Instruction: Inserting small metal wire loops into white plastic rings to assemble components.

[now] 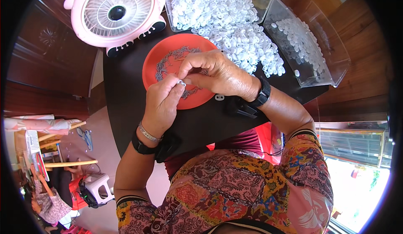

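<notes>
Over an orange-red plate (149, 72) my two hands meet, fingertips nearly touching. My left hand (161, 101) pinches a small white plastic piece (181, 83) with holes in it. Thumb and forefinger of my right hand (220, 72) are pressed together right beside that piece; whatever they hold is too small to make out. Many small grey screws (161, 66) lie in a rough ring in the plate, partly hidden by my hands. One loose white two-holed piece (219, 97) lies on the dark table below my right hand.
A heap of white pieces (252, 45) spills from a clear bin (169, 13) at the back. Another clear bin (338, 72) with white pieces stands right. A pink fan (157, 1) stands back left. Another person (52, 204) sits far left, near a white stool (98, 190).
</notes>
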{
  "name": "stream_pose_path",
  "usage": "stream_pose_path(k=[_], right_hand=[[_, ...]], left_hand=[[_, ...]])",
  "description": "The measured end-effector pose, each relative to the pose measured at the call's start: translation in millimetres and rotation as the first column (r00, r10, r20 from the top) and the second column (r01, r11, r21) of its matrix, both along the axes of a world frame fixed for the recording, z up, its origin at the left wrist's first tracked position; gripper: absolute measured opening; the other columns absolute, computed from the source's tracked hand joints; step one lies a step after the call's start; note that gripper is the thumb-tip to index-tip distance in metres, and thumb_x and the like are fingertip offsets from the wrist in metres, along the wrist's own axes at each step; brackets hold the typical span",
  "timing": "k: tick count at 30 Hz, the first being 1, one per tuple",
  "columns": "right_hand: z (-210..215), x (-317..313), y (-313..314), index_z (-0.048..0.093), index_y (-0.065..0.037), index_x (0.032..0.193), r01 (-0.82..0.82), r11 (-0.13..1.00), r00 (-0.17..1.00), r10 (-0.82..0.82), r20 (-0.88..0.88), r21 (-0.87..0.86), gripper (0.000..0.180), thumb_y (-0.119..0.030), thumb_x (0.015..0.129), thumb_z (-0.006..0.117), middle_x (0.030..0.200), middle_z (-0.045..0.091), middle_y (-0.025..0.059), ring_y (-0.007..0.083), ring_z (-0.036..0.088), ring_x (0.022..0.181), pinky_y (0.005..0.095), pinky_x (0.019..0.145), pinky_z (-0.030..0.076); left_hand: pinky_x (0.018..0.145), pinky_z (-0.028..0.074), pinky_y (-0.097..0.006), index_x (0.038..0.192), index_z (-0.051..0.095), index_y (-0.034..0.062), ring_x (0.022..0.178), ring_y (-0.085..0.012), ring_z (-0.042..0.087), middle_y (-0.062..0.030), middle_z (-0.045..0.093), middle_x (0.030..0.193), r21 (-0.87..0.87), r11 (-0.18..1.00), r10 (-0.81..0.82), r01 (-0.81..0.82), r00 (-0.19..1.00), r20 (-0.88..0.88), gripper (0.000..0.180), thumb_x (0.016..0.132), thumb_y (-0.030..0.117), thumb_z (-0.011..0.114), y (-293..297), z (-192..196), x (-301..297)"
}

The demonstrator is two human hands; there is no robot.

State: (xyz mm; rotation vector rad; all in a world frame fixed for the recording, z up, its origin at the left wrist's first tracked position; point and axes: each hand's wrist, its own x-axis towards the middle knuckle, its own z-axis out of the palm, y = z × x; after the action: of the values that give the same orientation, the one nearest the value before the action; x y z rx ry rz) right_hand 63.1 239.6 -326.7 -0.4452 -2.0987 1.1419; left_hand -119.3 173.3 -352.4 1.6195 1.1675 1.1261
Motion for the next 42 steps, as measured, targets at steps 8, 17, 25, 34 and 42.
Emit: stream_pose_path(k=[8, 17, 25, 34, 42], right_hand=[[0, 1, -1, 0.062, -0.002, 0.091, -0.019, 0.999, 1.0, 0.019, 0.007, 0.038, 0.012, 0.005, 0.081, 0.066, 0.084, 0.065, 0.0053, 0.0124, 0.064, 0.079, 0.0264, 0.07, 0.051], [-8, 54, 64, 0.068, -0.008, 0.088, 0.37, 0.603, 0.706, -0.677, 0.207, 0.707, 0.012, -0.011, 0.077, 0.065, 0.086, 0.064, 0.0075, 0.0291, 0.061, 0.084, 0.0384, 0.074, 0.051], [-23, 59, 78, 0.069, -0.011, 0.085, 0.265, 0.599, 0.555, -0.736, 0.389, 0.755, 0.011, -0.015, 0.078, 0.062, 0.083, 0.063, 0.0079, 0.0304, 0.06, 0.087, 0.0388, 0.077, 0.05], [-2, 44, 59, 0.067, 0.0, 0.102, 0.233, 0.878, 0.971, -0.233, 0.052, -0.419, 0.022, -0.015, 0.087, 0.066, 0.086, 0.067, 0.0014, 0.0058, 0.057, 0.075, 0.0209, 0.068, 0.047], [1, 18, 26, 0.064, 0.0, 0.107, -0.041, 0.808, 0.995, -0.023, -0.101, -0.588, 0.019, -0.005, 0.089, 0.063, 0.097, 0.067, 0.005, 0.0091, 0.063, 0.082, 0.0231, 0.077, 0.051]], left_hand=[[0.053, 0.039, -0.025, 0.085, 0.057, -0.0025, 0.055, -0.0079, 0.047, -0.0029, 0.051, 0.063, -0.039, 0.999, 0.009, -0.007, 0.998, 0.054, 0.013, 0.088, 0.009, 0.053, -3, 3, 3], [0.052, 0.039, -0.025, 0.077, 0.053, -0.0019, 0.056, -0.0083, 0.048, -0.0028, 0.051, 0.06, -0.04, 0.996, 0.082, -0.082, 0.997, -0.013, 0.018, 0.089, 0.011, 0.053, 11, -8, -6], [0.054, 0.04, -0.025, 0.079, 0.054, -0.0024, 0.057, -0.0087, 0.049, -0.0035, 0.052, 0.061, 0.006, 0.957, 0.289, -0.289, 0.957, -0.028, 0.016, 0.089, 0.01, 0.053, 13, -11, -7], [0.057, 0.039, -0.022, 0.082, 0.055, 0.0001, 0.062, -0.0069, 0.049, -0.0015, 0.053, 0.066, -0.01, 0.972, 0.234, -0.236, 0.955, 0.18, 0.015, 0.091, 0.012, 0.053, 8, -1, -6], [0.058, 0.039, -0.021, 0.088, 0.058, -0.0003, 0.062, -0.0069, 0.05, -0.0025, 0.056, 0.069, -0.06, 0.996, 0.082, -0.068, 0.957, 0.277, 0.016, 0.092, 0.014, 0.052, -1, 5, 3]])
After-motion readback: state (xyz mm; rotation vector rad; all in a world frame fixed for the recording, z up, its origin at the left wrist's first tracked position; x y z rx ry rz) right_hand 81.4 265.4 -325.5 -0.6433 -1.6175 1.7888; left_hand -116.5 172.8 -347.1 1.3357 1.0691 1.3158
